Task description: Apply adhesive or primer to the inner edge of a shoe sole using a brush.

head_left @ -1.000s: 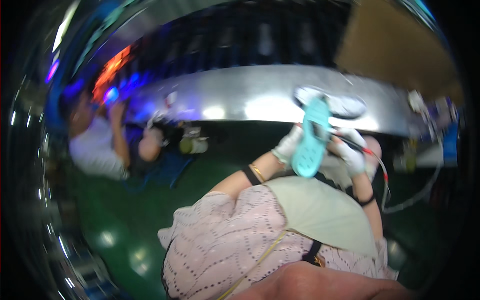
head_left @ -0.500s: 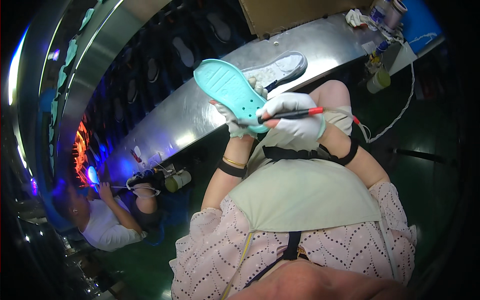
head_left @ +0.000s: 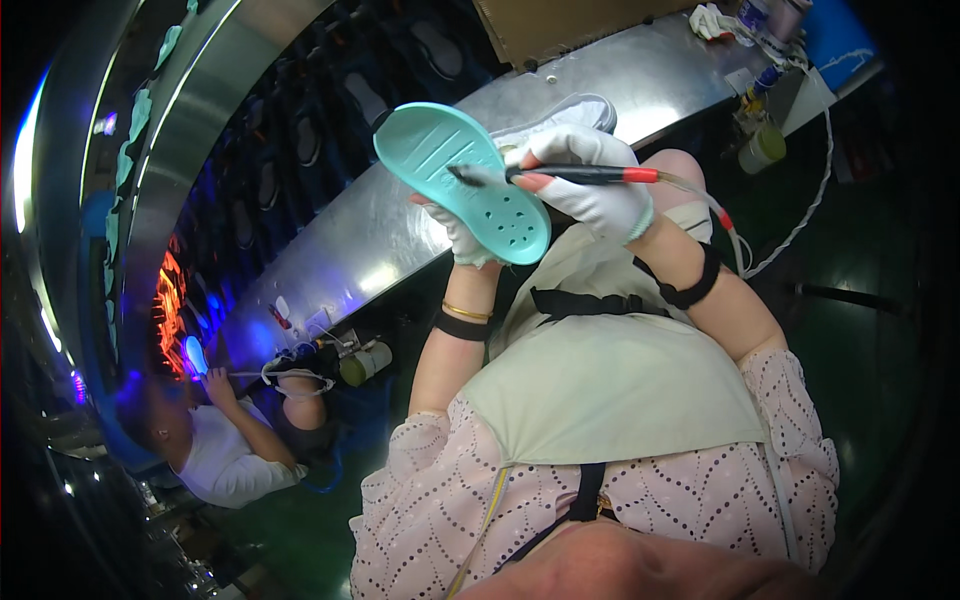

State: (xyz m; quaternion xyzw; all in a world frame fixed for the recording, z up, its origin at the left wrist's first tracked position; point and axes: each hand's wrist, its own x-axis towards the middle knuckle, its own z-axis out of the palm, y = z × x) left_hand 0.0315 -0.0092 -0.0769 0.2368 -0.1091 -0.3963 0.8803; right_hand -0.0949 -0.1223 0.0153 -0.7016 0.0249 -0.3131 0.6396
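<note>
Turquoise sole (head_left: 470,203), left hand (head_left: 455,236) clasping, right hand (head_left: 598,204) pinching brush (head_left: 577,174) at three o'clock: apparently brushing; next stroke likely needs steadiness.

Brown cardboard (head_left: 570,27); co-worker (head_left: 225,462), apparently seated.

The surface (head_left: 650,85) runs diagonally from lower left to upper right. Near the centre, the sole (head_left: 440,150) lies across the left grip (head_left: 455,228), in front of the shoe (head_left: 580,108) on the surface. The right grip (head_left: 590,185), right of the sole, holds the brush (head_left: 575,174), its tip at the sole's middle. Behind, at the upper edge, is the box (head_left: 570,25); at upper right, the cloth (head_left: 710,22) and bottles (head_left: 785,18). Another person (head_left: 235,450) is at lower left.
</note>
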